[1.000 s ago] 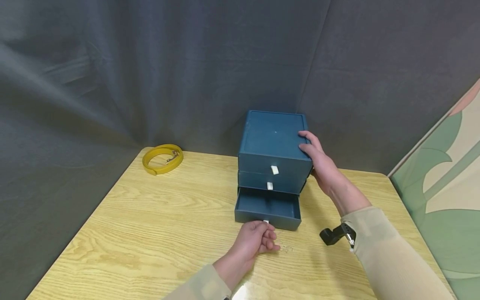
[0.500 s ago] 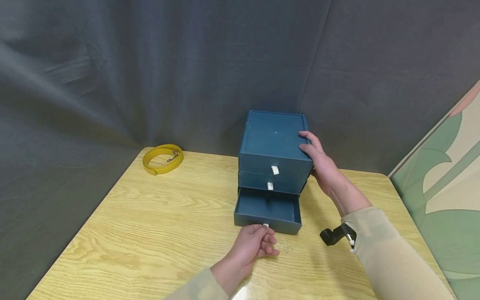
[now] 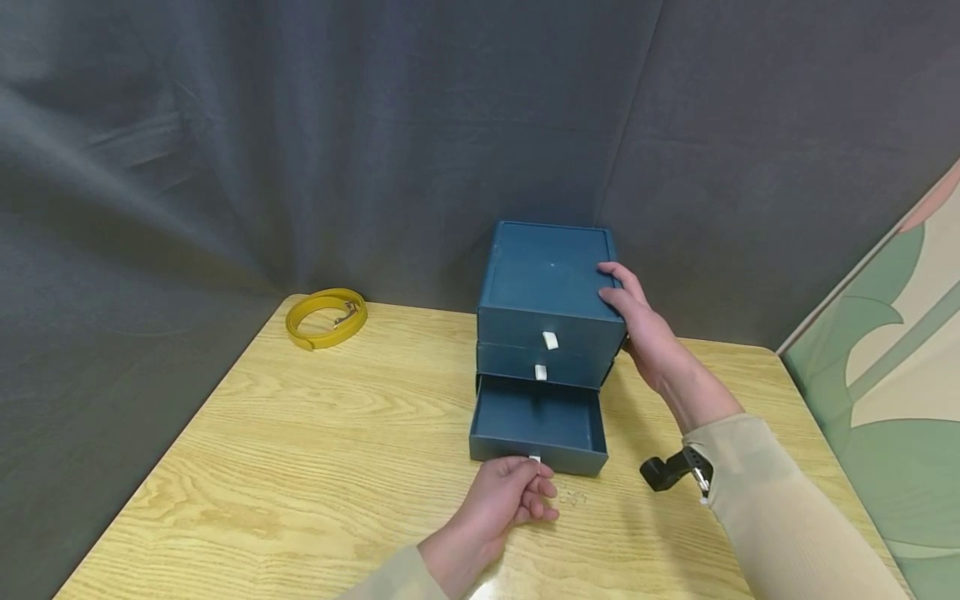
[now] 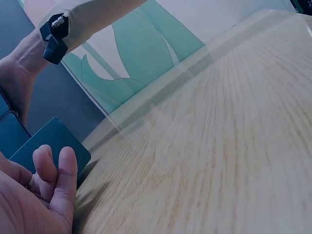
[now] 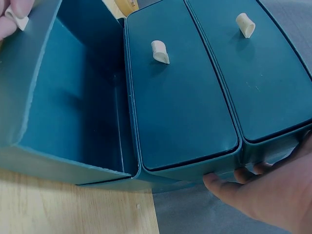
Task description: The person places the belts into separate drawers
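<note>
A dark blue desktop drawer unit (image 3: pixel 551 275) with three stacked drawers stands at the back of the table. Its bottom drawer (image 3: pixel 536 408) is pulled out and looks bare inside. My left hand (image 3: pixel 491 508) pinches the white pull tab (image 5: pixel 18 18) on that drawer's front; its other fingers (image 4: pixel 68 161) stick out loosely below. My right hand (image 3: pixel 648 333) rests against the unit's right side, two digits over the top edge. In the right wrist view its fingertips (image 5: pixel 210 180) touch the side wall. The upper two drawers (image 5: pixel 180 97) are closed, each with a white tab.
On the wooden table (image 3: pixel 300 467), at the back left, lies a coiled yellow strap (image 3: pixel 322 318) with a metal clasp. A grey curtain (image 3: pixel 375 150) hangs close behind the unit. A green patterned panel (image 3: pixel 885 400) borders the table's right side.
My left hand has drawn the bottom drawer a little further out toward me, in small steps. The right hand and the drawer unit have stayed in place.
</note>
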Demonstrator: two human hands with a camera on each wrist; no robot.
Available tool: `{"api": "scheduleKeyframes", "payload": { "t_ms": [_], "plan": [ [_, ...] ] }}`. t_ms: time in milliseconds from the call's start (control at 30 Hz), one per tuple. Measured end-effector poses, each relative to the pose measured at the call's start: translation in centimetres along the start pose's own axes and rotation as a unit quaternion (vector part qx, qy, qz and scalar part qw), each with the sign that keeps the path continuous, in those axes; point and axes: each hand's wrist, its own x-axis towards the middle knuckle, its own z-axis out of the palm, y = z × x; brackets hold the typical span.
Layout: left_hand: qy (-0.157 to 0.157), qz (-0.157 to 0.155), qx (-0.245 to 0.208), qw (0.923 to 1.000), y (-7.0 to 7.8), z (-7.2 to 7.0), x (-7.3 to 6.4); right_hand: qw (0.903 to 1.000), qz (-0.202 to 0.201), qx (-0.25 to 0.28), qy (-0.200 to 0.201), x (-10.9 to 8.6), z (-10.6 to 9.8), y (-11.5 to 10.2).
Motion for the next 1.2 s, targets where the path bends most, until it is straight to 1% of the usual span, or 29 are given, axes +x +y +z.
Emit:
{"api": "scheduleKeyframes", "payload": {
  "t_ms": [267,600,900,1200],
  "plan": [
    [-0.006,-0.012,0.006,0.9999,-0.2,-0.1,-0.4,1.0,-0.001,-0.002,0.002,0.1,0.0,0.1],
    [-0.01,-0.019,0.01,0.9997,-0.4,0.0,-1.1,1.0,0.003,0.003,0.001,0.1,0.0,0.0],
    [-0.013,-0.026,0.017,0.9994,-0.4,-0.3,-1.7,1.0,0.005,-0.001,0.003,0.1,0.0,-0.1],
    [-0.014,-0.034,0.026,0.999,-0.7,-0.5,-2.1,1.0,0.004,0.0,0.002,0.1,0.0,0.0]
  ]
}}
